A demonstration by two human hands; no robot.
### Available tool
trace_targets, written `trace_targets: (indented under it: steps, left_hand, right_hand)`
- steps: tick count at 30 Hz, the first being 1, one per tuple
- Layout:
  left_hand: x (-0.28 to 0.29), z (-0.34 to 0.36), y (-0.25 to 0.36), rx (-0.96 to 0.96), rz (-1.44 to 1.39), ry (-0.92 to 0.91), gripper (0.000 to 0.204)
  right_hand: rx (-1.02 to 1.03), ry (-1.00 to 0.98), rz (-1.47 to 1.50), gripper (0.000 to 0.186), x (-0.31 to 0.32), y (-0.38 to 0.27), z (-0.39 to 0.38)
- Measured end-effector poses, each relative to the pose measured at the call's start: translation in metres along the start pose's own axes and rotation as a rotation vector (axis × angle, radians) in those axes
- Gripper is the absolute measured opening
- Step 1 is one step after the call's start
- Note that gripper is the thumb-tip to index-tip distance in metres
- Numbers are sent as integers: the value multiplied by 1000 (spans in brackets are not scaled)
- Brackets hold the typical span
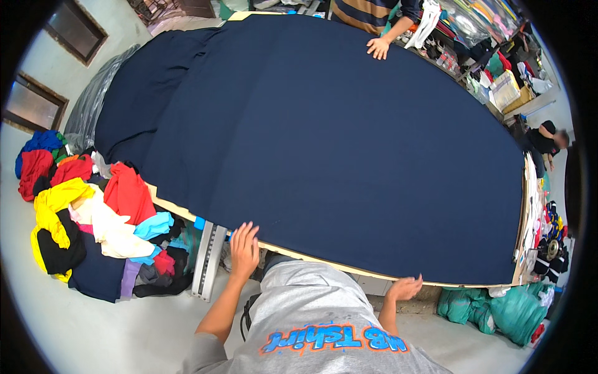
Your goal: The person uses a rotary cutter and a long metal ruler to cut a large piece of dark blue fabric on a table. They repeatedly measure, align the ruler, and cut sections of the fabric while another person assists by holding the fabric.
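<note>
A wide sheet of dark navy fabric (349, 149) covers most of a long table, smooth over the middle and right and wrinkled toward the far left. At the near edge, my left hand (245, 249) has its fingers stretched out against the fabric's border. Farther right along that edge is my right hand (406, 288), its fingers extended beside the table rim (349, 269); nothing shows in its grasp. Across the table, another person in a striped top (358, 17) lays a spread hand (378, 48) on the fabric's far edge.
A heap of coloured cloth (103, 215) stands at the left, near a metal rail (208, 262) beside the table. Green sacks (498, 311) lie by the near right corner. Cluttered shelves (486, 68) line the far right, where a second person (545, 140) is.
</note>
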State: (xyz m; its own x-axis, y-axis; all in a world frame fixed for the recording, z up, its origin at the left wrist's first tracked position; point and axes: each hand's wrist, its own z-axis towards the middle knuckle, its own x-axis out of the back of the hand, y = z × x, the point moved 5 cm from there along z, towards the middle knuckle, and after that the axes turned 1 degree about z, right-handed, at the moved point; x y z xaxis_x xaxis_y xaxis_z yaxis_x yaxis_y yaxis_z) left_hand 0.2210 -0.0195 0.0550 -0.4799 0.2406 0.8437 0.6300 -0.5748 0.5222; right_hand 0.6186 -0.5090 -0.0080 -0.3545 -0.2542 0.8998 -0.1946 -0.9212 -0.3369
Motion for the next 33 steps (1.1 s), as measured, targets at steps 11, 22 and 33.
trace_targets:
  steps: [11, 22, 33]
  left_hand:
    - [-53, 114, -15, -193, 157, -64, 62]
    - [34, 118, -38, 144, -497, 142, 57]
    - [61, 180, -58, 422, -1248, 116, 84]
  right_hand:
    - [905, -518, 285, 52, -16, -326, -190]
    - [959, -525, -3, 59, -32, -327, -229]
    - [959, -525, -9, 59, -31, -331, -231]
